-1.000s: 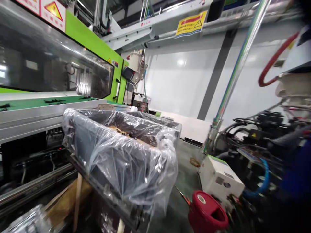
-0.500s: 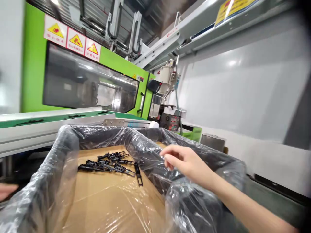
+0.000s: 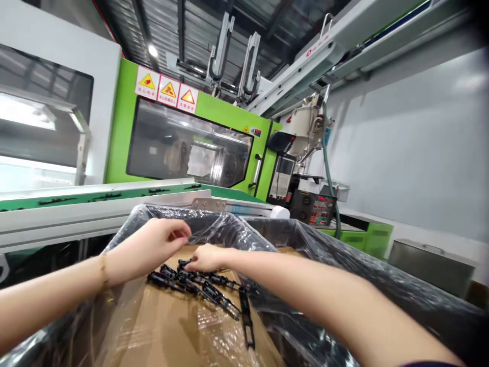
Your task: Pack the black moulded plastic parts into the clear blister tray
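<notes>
- two bare hands bend over one pile; the right hand [image 3: 210, 258], in from the right, has its bent fingertips against the far side of the black parts [image 3: 214, 294], and whether it grips one i cannot tell.
- the left hand [image 3: 157, 243] hovers just left of it, fingers loosely curled; no part shows in it, but its palm side is hidden, so i cannot tell whether it is empty.
- the step seems to be handling the parts at the pile's far side; i'd pinch one by its thicker end and ease it free, since the open frames could hook each other.
- the long part [image 3: 246, 320] at the pile's right looks easier to free.
- i'd keep the bracelet [image 3: 103, 270] on the left wrist off the loose film.
- under the pile lies brown cardboard [image 3: 164, 334], in the left section of a film-lined bin [image 3: 244, 236].
- past its far rim, a green belt [image 3: 132, 195] carries more black parts [image 3: 106, 196].
</notes>
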A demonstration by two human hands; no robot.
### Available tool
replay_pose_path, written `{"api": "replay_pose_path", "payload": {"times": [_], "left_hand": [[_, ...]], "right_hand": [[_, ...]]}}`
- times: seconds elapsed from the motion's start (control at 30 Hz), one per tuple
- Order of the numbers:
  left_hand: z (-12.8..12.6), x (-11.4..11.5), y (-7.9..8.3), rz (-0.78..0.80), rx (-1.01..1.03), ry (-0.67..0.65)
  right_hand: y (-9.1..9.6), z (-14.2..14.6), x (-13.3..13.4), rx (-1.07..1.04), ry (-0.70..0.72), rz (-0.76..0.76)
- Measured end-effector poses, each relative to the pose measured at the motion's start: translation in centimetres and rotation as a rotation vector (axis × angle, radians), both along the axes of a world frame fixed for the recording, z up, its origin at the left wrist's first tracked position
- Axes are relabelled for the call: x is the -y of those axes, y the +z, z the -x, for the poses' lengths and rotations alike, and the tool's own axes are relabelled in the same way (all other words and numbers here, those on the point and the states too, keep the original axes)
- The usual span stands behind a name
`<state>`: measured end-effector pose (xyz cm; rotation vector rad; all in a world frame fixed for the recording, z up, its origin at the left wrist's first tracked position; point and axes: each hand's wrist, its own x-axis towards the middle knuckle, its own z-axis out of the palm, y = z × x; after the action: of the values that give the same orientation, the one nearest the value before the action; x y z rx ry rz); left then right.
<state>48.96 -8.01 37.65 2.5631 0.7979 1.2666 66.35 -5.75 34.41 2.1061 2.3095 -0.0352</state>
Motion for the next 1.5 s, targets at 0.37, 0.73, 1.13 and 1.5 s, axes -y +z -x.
{"api": "replay_pose_path", "payload": {"times": [0.37,0.73,1.13,1.5], "left_hand": [[-0.3,-0.9,-1.1,0.386,0.163,-0.043],[-0.3,-1.0,-1.3,1.067,0.336,-0.306],[0.3,-1.2,-0.9,0.959,0.359,-0.346],[0.4,-0.9,-1.1,0.865,0.3,-0.186]], "right_hand": [[-8.1,2.4,-1.7,-0.156,-0.176,-0.098],[1.4,5.1,3.3,-0.683,0.237,-0.319],[4.4,3.0,4.2,-0.934,0.339,-0.491],[0.7,-0.6,3.2,-0.587,-0.041,-0.157]]}}
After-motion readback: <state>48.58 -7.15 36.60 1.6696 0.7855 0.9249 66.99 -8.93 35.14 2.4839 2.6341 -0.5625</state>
